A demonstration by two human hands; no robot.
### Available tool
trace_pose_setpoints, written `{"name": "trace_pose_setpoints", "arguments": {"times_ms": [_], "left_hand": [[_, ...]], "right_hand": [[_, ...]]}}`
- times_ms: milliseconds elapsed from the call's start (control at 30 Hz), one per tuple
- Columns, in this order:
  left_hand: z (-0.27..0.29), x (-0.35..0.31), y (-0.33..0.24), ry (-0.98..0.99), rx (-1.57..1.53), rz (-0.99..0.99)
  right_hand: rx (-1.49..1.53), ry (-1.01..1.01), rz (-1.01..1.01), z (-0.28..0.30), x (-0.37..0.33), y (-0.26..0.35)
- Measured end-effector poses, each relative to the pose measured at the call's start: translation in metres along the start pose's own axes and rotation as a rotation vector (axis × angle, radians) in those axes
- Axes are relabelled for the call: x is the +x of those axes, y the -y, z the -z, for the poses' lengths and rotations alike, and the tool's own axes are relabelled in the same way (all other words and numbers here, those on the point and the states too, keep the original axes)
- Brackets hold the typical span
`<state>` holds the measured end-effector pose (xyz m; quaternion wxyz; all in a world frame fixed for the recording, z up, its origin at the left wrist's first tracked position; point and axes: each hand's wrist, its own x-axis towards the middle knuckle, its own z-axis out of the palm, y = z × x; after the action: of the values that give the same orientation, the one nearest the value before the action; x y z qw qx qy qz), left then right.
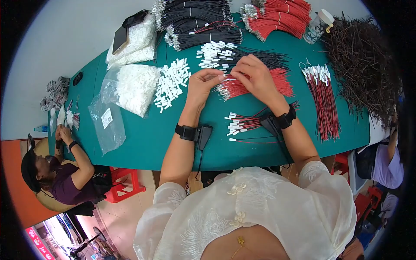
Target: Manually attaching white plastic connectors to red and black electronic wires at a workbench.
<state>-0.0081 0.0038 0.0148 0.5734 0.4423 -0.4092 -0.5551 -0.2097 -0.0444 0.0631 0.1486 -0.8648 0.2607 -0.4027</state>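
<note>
SUPPORT: green table (pixel 145 149) | LEFT: clear plastic bag (pixel 113 134), white-filled bags (pixel 138 89), loose white connectors (pixel 171 84) | CENTRE: black wires (pixel 271 56), red wires (pixel 282 82) | REAR: black bundles (pixel 195 13), red bundles (pixel 281 19), lidded cup (pixel 316 29) | RIGHT: red-and-black leads (pixel 327 108), dark tangled pile (pixel 364 65)

The right hand (pixel 255 77) partly hides red wires (pixel 282 82); the top edge crops black bundles (pixel 193 12).
</note>
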Motion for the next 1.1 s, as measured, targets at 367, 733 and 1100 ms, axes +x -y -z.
{"name": "trace_pose_setpoints", "arguments": {"times_ms": [367, 733, 1100], "left_hand": [[-0.002, -0.001, 0.000, -0.009, 0.014, 0.016], [0.000, -0.001, 0.005, 0.002, 0.040, 0.018], [-0.009, -0.002, 0.006, 0.019, 0.009, 0.028]], "right_hand": [[0.080, -0.027, -0.026, -0.008, -0.003, -0.004], [0.144, -0.031, -0.004, -0.013, -0.005, -0.005], [0.216, -0.029, -0.081, -0.012, -0.005, -0.006]]}}
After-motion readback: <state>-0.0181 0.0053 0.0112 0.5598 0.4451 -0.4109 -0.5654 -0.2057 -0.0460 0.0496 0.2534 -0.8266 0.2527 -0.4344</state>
